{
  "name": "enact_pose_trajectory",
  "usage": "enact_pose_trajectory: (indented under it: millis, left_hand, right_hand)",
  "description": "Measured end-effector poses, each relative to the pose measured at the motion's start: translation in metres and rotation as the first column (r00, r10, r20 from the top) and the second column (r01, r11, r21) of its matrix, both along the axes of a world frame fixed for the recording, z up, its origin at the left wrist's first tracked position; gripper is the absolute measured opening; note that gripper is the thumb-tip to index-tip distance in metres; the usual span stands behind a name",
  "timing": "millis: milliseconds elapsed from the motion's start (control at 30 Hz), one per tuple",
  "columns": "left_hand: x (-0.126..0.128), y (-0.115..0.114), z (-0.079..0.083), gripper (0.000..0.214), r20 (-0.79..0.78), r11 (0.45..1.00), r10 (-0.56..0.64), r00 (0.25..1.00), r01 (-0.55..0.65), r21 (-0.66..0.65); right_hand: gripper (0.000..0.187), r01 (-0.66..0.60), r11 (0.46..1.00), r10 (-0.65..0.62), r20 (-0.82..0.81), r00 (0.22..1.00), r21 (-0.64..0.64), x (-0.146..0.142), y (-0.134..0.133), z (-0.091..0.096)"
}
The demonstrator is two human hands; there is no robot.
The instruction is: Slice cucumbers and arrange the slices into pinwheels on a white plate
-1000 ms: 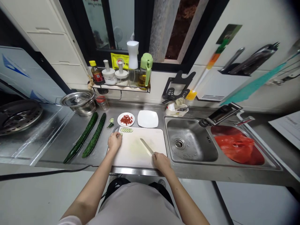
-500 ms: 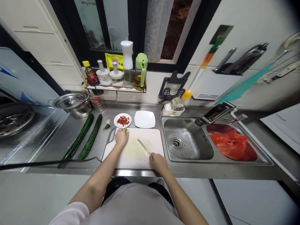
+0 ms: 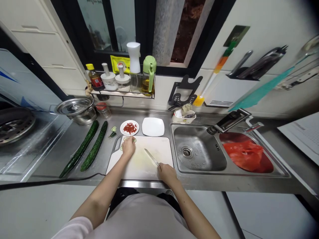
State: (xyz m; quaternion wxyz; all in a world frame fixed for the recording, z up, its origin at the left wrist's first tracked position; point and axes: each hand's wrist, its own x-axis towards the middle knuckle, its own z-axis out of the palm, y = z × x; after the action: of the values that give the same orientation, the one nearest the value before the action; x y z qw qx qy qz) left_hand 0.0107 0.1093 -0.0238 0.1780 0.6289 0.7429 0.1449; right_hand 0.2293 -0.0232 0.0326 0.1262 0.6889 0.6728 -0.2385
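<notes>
Your right hand (image 3: 166, 173): closed round knife (image 3: 151, 156), over board (image 3: 160, 146). Your left hand (image 3: 128, 146): fingers curled at cucumber slices (image 3: 134, 140), board's far-left corner; can't tell grip. 2 whole cucumbers (image 3: 79, 149), bench (image 3: 53, 146), left.

The left fingers (image 3: 129, 142) cover part of the green-rimmed slices (image 3: 134, 140), so their count is unclear; whether those fingers pinch one cannot be told; just nearer than them, the left forearm (image 3: 107, 186) hides part of the cutting board (image 3: 143, 171); the right fingers (image 3: 163, 168) wrap the knife (image 3: 151, 157), concealing most of its handle; far left of the left fingers, a dark round object (image 3: 15, 124) is cut off by the edge; well right of the right fingers, a crumpled red bag (image 3: 243, 154) hides whatever it contains; beyond it, a white panel (image 3: 300, 137) is cropped, its print illegible.
</notes>
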Motion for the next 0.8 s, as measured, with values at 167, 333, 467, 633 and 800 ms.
enact_pose_trajectory:
  millis: [167, 333, 467, 633, 800]
  left_hand:
    - [-0.002, -0.009, 0.001, 0.026, 0.144, 0.997, 0.008, 0.989, 0.003, -0.073]
    - [-0.006, -0.021, -0.002, 0.025, 0.301, 0.970, -0.114, 0.947, 0.172, -0.173]
    - [-0.009, -0.028, -0.002, 0.024, 0.293, 0.944, -0.205, 0.934, 0.268, -0.194]
    - [-0.008, -0.031, 0.000, 0.025, 0.256, 0.937, -0.251, 0.933, 0.301, -0.179]
    - [-0.008, -0.037, -0.001, 0.026, 0.164, 0.970, -0.207, 0.965, 0.225, -0.097]
  right_hand:
    - [0.037, -0.018, 1.000, 0.018, -0.004, 1.000, 0.003, 0.001, 0.001, -0.002]
    - [0.036, -0.046, 0.999, 0.046, -0.004, 0.999, 0.009, 0.002, 0.002, -0.003]
    - [0.036, -0.072, 0.997, 0.072, 0.007, 0.997, 0.016, 0.003, 0.003, -0.001]
    - [0.037, -0.097, 0.995, 0.097, 0.013, 0.995, 0.006, 0.003, 0.003, 0.002]
    - [0.033, -0.094, 0.995, 0.094, 0.011, 0.996, 0.027, 0.004, -0.001, 0.006]
